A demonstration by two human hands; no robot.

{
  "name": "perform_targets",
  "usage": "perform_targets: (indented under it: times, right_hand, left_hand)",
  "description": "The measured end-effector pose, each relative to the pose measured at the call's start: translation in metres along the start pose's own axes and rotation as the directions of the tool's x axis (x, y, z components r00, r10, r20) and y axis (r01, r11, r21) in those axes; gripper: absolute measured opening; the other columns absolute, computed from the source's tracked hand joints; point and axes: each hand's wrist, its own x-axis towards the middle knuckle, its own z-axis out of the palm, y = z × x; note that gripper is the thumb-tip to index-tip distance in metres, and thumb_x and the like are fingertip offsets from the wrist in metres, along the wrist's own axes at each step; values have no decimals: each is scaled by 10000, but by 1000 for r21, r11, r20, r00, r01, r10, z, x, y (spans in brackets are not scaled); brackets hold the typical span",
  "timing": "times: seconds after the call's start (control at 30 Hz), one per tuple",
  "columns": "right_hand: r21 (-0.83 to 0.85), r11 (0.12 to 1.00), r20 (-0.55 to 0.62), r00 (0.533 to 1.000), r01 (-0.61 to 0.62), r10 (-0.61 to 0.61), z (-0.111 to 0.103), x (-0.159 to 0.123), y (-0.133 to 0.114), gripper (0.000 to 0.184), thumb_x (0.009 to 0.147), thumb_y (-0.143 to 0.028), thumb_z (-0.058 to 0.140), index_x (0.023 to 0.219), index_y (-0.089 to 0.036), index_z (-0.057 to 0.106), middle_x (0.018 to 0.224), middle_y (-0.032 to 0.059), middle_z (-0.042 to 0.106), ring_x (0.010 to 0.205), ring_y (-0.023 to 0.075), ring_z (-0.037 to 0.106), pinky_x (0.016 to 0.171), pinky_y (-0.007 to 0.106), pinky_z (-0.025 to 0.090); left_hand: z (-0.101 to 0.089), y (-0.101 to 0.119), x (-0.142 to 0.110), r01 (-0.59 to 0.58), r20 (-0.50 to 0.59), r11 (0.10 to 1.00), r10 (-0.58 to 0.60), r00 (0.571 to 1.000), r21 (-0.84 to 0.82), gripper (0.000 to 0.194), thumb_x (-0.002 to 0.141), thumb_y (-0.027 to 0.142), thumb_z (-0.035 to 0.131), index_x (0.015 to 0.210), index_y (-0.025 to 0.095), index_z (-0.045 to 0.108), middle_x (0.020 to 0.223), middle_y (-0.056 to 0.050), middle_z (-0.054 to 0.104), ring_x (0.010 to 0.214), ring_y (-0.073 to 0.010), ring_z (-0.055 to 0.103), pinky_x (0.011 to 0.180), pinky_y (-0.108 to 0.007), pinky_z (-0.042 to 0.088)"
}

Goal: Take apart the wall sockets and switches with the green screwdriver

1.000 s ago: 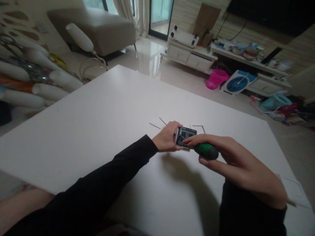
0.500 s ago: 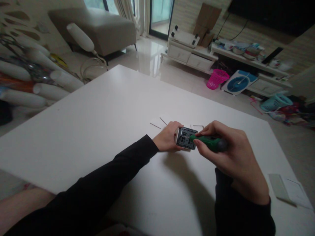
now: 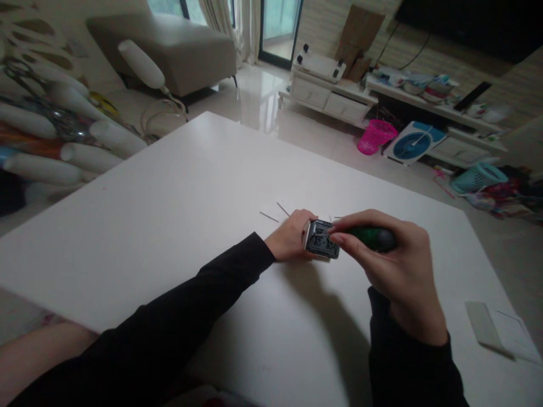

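My left hand (image 3: 292, 234) is closed around the left side of a wall socket (image 3: 321, 249), a small squarish unit with a dark slotted face, held just above the white table (image 3: 169, 198). My right hand (image 3: 394, 254) grips a screwdriver (image 3: 373, 238) by its green and black handle. Its thin shaft crosses the dark face from the right; whether the tip sits in a screw is too small to tell. Thin strips (image 3: 269, 216) lie on the table beyond my left hand, and another strip (image 3: 338, 217) is partly hidden behind my right hand.
A flat greyish plate (image 3: 483, 328) and a pale square frame (image 3: 513, 330) lie near the table's right edge. White bulb-shaped objects (image 3: 46, 169) crowd the left side. Beyond the table stand a pink basket (image 3: 375, 135), a blue and white fan (image 3: 412, 142) and a teal basket (image 3: 477, 178).
My right hand has turned and shifted its hold on the screwdriver, whose handle now lies further right. The dark face is more exposed. My left hand and the wall socket stay nearly in place.
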Motion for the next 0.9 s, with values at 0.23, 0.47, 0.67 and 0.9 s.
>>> perform_targets:
  times: [0.23, 0.47, 0.67, 0.9]
  right_hand:
    - [57, 997, 214, 976, -43, 30, -22, -3, -3, 118, 934, -307, 667, 969, -227, 745, 927, 37, 777, 771, 199, 691, 675, 307, 529]
    - [18, 996, 177, 981, -87, 83, -31, -5, 2, 206, 987, -356, 652, 1125, -246, 757, 966, 36, 798, 761, 190, 721, 710, 312, 553]
    - [-111, 992, 116, 991, -58, 71, -28, -3, 6, 235, 971, -410, 666, 1071, -225, 772, 804, 31, 775, 646, 184, 685, 597, 306, 498]
    - [-416, 907, -193, 981, -69, -14, -20, -4, 2, 313, 980, -475, 652, 814, -223, 731, 570, 8, 659, 449, 142, 551, 496, 296, 362]
  left_hand:
    - [1, -9, -3, -29, -11, 998, 28, 1000, -59, 834, 562, 435, 973, 1243, 211, 546, 1243, -116, 604, 1169, -326, 601, 935, -508, 573]
    - [1, -8, -4, -52, -20, 995, 50, 999, -89, 827, 580, 479, 976, 1226, 199, 543, 1224, -123, 598, 1152, -324, 609, 939, -503, 571]
    - [2, -5, -4, -19, -25, 999, 18, 1000, -51, 860, 564, 520, 988, 1230, 204, 545, 1228, -113, 603, 1119, -315, 619, 954, -501, 555]
    - [2, -4, -3, -31, -29, 992, 28, 999, -121, 816, 577, 517, 981, 1202, 205, 559, 1212, -117, 593, 1126, -316, 616, 929, -495, 572]
